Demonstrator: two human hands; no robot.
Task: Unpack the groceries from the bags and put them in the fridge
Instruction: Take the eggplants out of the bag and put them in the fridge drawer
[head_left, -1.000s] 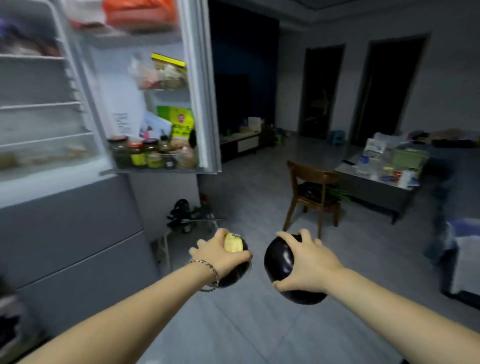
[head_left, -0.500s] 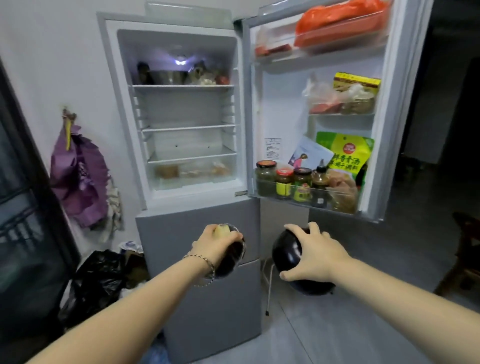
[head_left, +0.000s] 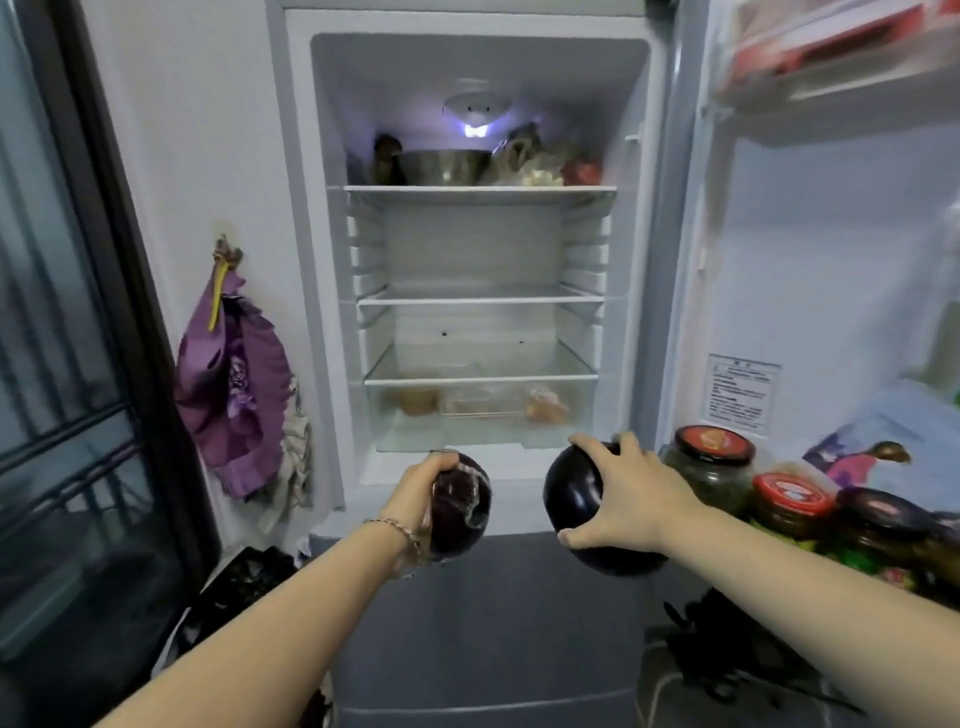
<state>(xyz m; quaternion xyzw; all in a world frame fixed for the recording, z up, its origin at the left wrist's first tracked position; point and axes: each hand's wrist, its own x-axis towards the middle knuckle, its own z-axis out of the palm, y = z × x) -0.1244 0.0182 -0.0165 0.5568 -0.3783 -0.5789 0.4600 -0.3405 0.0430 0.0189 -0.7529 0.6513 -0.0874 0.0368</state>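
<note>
While left hand (head_left: 413, 493) grips seemingly film-wrapped aubergine (head_left: 464, 512), right hand (head_left: 636, 501) clasps round glossy aubergine (head_left: 571, 493).

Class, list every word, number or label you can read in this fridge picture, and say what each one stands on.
Nothing here can be read as text.
White sticker on the door's inner wall: printed lines, too small to read.
Red jar lid: marking blurred.
Second red jar lid: marking blurred.

left hand (head_left: 415, 488) grips wrapped eggplant (head_left: 464, 512) (bracelet (head_left: 397, 527) at wrist) | right hand (head_left: 634, 504) grips whole eggplant (head_left: 571, 499) | arms outstretched
</note>
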